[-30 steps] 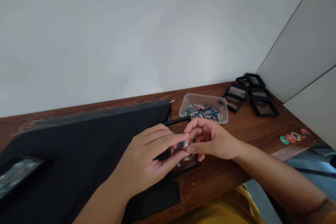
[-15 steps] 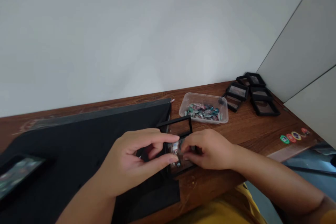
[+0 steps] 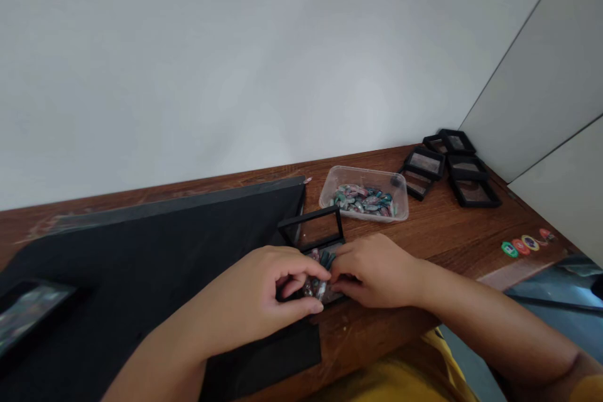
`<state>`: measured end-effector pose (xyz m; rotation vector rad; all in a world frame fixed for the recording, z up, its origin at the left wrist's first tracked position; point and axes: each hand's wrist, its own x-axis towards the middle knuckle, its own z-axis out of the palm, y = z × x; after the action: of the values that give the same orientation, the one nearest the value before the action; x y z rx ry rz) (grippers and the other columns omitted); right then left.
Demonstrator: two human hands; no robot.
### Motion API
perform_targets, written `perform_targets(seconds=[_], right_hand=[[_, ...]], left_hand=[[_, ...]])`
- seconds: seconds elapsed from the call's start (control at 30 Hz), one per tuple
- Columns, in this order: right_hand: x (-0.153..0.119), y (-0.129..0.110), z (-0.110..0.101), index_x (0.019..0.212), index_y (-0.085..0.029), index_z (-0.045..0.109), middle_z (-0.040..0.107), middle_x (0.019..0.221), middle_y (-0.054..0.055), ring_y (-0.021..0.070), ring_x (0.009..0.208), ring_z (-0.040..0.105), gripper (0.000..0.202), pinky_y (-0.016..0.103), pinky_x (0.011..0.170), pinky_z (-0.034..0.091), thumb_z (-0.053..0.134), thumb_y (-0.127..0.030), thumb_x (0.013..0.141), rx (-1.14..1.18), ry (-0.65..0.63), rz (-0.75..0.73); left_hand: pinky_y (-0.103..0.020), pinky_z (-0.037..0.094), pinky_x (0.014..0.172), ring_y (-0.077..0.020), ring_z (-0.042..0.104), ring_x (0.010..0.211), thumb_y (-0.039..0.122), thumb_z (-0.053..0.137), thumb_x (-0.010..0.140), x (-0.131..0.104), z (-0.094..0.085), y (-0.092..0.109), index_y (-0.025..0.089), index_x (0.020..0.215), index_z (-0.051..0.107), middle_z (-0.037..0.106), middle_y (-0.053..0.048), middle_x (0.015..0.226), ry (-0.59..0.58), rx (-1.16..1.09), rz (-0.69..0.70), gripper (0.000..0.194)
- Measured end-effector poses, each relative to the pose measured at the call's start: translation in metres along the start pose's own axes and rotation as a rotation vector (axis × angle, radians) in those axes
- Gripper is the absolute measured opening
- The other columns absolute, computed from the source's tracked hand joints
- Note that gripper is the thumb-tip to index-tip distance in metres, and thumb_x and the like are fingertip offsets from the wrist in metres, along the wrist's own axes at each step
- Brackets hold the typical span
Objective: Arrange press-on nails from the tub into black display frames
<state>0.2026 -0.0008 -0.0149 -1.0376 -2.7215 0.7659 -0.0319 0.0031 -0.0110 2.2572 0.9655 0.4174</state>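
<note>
An open black display frame (image 3: 325, 242) was set at the near edge of the wooden worktop (image 3: 438, 226), partly over a black mat (image 3: 155, 264); its windowed lid (image 3: 308, 216) was tilted up on the far side. Polished stones (image 3: 322, 289), clear, pinkish and dark teal, were seen gathered in the lower half, between the two hands. The left hand (image 3: 264, 286) was held over the frame's left side, its thumb and forefinger parted around the stones. The right hand (image 3: 377, 270) was lowered at the opposite side with its fingers bunched narrowly near the stones; whether anything was gripped there could not be told.

Just beyond the lid, a clear plastic tub (image 3: 401, 198) was placed, partly filled with more stones (image 3: 365, 201) in similar colours. Farther right, several black frames (image 3: 466, 166) were piled loosely, some overlapped by others. Small round stickers (image 3: 519, 245) were lined up near the right edge. At far left, a dark-edged rectangular object (image 3: 35, 308) was seen on the mat, its bright surface blurred.
</note>
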Motion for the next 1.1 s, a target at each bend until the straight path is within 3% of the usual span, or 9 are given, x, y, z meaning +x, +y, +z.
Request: perform_targets(seconds=[0.2,0.33,0.47,0.67,0.87,1.0,1.1], right_hand=[[-0.008,0.007,-0.015,0.088,-0.018,0.069,0.069,0.081,0.001,0.0138,0.075,0.060,0.007,0.025,0.071,0.043,0.066,-0.018,0.094,0.255,0.250,-0.002],[-0.008,0.008,-0.014,0.087,-0.018,0.066,0.067,0.077,-0.001,0.0114,0.067,0.055,0.008,0.023,0.064,0.038,0.064,-0.014,0.093,0.271,0.223,0.031],[-0.007,0.007,-0.011,0.096,-0.018,0.069,0.068,0.075,-0.002,0.0098,0.060,0.053,0.011,0.023,0.062,0.038,0.058,-0.015,0.095,0.294,0.285,-0.028],[-0.009,0.008,-0.008,0.099,-0.017,0.078,0.078,0.081,0.001,0.0104,0.062,0.062,0.021,0.023,0.063,0.044,0.058,-0.018,0.094,0.359,0.262,-0.123],[-0.009,0.007,-0.007,0.103,-0.017,0.081,0.081,0.085,0.002,0.0121,0.067,0.069,0.021,0.023,0.065,0.047,0.065,-0.018,0.090,0.357,0.217,-0.086],[-0.009,0.008,-0.009,0.109,-0.016,0.079,0.082,0.096,0.004,0.0125,0.073,0.070,0.022,0.024,0.070,0.049,0.061,-0.019,0.096,0.387,0.211,-0.100],[-0.008,0.008,-0.009,0.106,-0.017,0.078,0.082,0.094,0.003,0.0116,0.070,0.067,0.020,0.024,0.068,0.048,0.061,-0.021,0.098,0.388,0.232,-0.095]], left_hand=[[-0.022,0.037,0.052,-0.0108,0.051,0.048,0.032,0.073,0.083,0.002,0.006,0.001,0.029,0.094,0.082,0.057,0.008,0.056,-0.032,0.020,-0.056,0.015],[-0.024,0.038,0.056,-0.0130,0.055,0.052,0.030,0.074,0.081,0.006,0.013,0.002,0.030,0.096,0.083,0.061,0.007,0.060,-0.075,0.098,-0.110,0.017],[-0.027,0.036,0.057,-0.0157,0.059,0.057,0.025,0.071,0.082,0.009,0.015,0.004,0.029,0.101,0.082,0.067,0.004,0.065,-0.104,0.220,-0.145,0.022],[-0.027,0.028,0.054,-0.0149,0.053,0.054,0.027,0.070,0.080,0.011,0.013,0.006,0.025,0.078,0.075,0.062,0.004,0.061,-0.127,0.269,-0.127,0.005],[-0.028,0.030,0.059,-0.0158,0.053,0.060,0.038,0.070,0.082,0.015,0.011,0.007,0.023,0.071,0.062,0.059,0.003,0.065,-0.253,0.265,-0.253,0.021],[-0.030,0.028,0.060,-0.0162,0.052,0.062,0.042,0.069,0.083,0.015,0.012,0.006,0.022,0.067,0.055,0.058,0.002,0.066,-0.276,0.294,-0.295,0.030],[-0.030,0.028,0.060,-0.0158,0.051,0.062,0.041,0.069,0.083,0.014,0.012,0.004,0.022,0.068,0.057,0.058,0.003,0.067,-0.287,0.276,-0.299,0.027]])
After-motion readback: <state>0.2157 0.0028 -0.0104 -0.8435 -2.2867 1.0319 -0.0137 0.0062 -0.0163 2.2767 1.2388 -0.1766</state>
